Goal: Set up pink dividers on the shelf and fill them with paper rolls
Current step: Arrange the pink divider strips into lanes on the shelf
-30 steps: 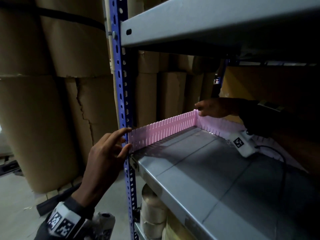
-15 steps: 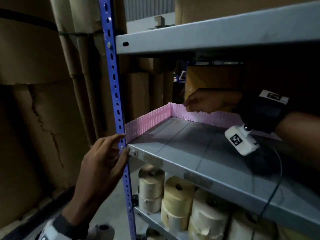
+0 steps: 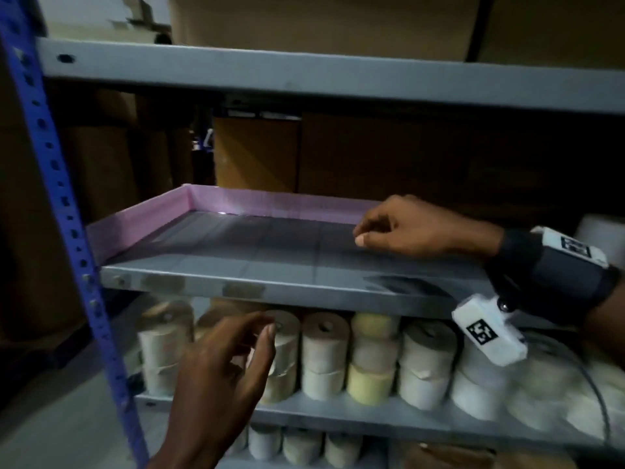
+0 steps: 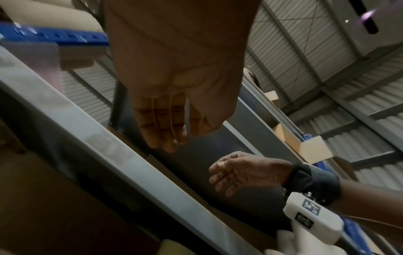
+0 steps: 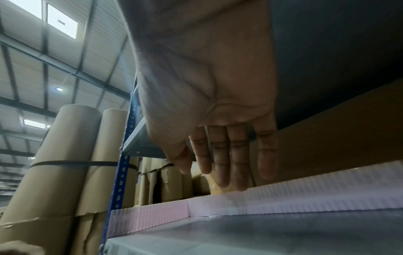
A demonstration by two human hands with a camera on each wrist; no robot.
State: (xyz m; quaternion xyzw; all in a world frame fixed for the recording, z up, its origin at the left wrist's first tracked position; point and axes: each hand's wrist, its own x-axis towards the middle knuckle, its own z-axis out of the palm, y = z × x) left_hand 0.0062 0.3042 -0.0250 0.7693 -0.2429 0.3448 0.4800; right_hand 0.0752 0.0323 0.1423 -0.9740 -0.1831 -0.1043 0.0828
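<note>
Big grey metal shelf right in front, hung on a blue perforated upright, and its deck carries two pink dividers: one slotted strip running along the left edge, a second along the back, the pair meeting at the far-left corner. Both stand upright on their long edges. No rolls on that deck yet. Down on the shelf below, the paper rolls wait in stacked pairs, white, cream and a couple of yellow ones; I count about eight stacks across before the blur takes over, and more rolls show on the level under that. Behind the rack, tall cardboard tubes, strapped together. Now the hands, two of them. The right hand hovers over the deck near the back divider, fingers loosely curled, holding nothing. The left hand hangs in front of the lower shelf's rolls, fingers relaxed and spread, empty too.
</note>
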